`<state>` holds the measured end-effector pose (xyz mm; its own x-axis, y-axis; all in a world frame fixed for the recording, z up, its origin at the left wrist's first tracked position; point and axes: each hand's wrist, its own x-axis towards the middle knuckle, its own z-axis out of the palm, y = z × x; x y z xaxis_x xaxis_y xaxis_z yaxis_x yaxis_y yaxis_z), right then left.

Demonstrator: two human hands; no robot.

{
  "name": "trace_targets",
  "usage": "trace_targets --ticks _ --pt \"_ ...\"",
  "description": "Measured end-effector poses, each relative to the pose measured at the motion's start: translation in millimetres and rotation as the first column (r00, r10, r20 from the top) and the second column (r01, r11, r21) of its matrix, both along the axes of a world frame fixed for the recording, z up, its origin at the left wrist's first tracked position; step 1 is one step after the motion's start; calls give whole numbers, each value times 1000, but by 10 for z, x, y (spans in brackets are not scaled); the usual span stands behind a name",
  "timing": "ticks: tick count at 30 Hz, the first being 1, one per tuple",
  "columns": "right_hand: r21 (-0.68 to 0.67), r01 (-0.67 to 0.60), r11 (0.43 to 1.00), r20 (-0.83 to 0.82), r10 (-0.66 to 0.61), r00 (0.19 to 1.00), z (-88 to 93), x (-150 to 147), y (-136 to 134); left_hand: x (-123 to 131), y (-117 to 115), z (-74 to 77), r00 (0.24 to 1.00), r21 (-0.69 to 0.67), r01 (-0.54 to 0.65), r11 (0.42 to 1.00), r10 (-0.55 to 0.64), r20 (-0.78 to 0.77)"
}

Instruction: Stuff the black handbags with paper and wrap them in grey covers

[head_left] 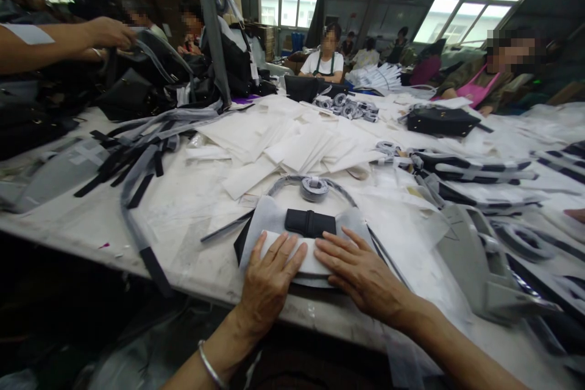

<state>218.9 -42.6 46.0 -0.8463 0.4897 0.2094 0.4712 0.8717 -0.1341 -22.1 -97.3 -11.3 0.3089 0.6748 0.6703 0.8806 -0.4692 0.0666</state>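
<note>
- Your left hand (269, 277) and right hand (361, 271) lie open and flat, fingers spread, gripping nothing, pressing evenly on a white panel (313, 262) at lower center of the frame.
- The panel sits on gray felt (267, 225), just below a black flap (309, 223), on the desk (183, 244).

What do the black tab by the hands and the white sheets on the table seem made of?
The black tab looks like matte synthetic leather, judging by its soft folds. The white sheets look like thin non-woven fabric or paper, limp and creased.
</note>
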Motion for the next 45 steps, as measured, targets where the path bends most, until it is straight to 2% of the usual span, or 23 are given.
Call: trace_targets --ticks 6,10,15,19,21,25,28,30,35,40,42,45 --pt "83 69 994 39 -73 997 16 -93 -155 2 -5 22 997 24 46 999 -47 55" --pt "128 145 981 26 -149 988 -68 -194 -306 -20 -2 8 993 55 104 993 -107 44" --pt "69 213 975 -24 -212 977 -166 -244 -380 -89 10 60 985 1 169 986 -169 44" --pt "60 189 980 0 -189 982 -214 -208 -384 -169 -31 194 971 -171 204 964 -222 -93" --pt "113 174 978 8 -176 984 -261 -207 -397 -153 -69 229 951 -187 186 965 -225 -215" --pt "215 188 958 -7 -191 981 -373 -234 -423 51 -121 176 885 -47 128 991 -136 -446" --pt "229 198 953 -40 -194 980 -406 -241 -409 223 -108 107 860 31 44 999 -22 -510" --pt "188 200 962 -54 -193 980 -394 -243 -390 267 -74 87 851 54 33 998 0 -526" --pt "153 269 951 -80 -259 963 -354 -308 -399 150 31 100 841 47 159 986 -111 -529" --pt "96 369 925 -86 -361 928 -336 -415 -405 22 110 123 870 178 242 954 -132 -475" --pt "59 367 929 -80 -362 929 -288 -423 -386 10 138 146 878 187 254 949 -145 -456" --pt "75 326 942 -121 -316 941 -167 -338 -434 10 162 169 890 162 278 947 -191 -414"
